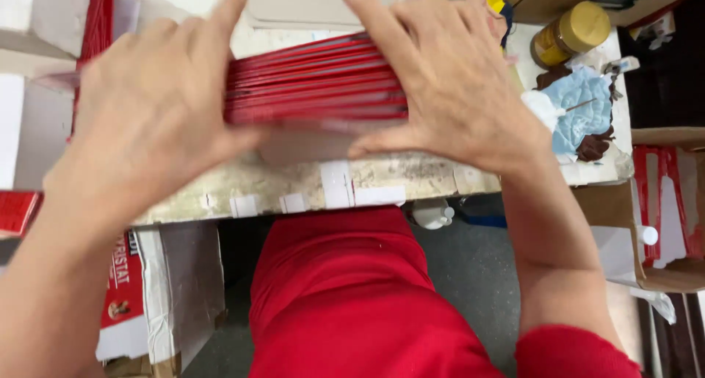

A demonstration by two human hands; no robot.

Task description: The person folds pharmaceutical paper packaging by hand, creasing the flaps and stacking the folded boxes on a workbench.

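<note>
The worn worktable (382, 183), its pale top scuffed and its near edge patched with white tape tabs, is carrying a fanned stack of red cards (316, 84) that is sitting between the two hands. The left hand (150, 110) and right hand (448, 84) are pressing inward on the stack's two ends, palms flat and fingers spread, so the thin glossy sheets are bunching edge to edge; they look part squared, with the edges not yet flush. Beyond the right hand, a crumpled blue rag (584, 110) is lying over brown smears, and a gold-lidded jar (573, 33) is standing behind it.
</note>
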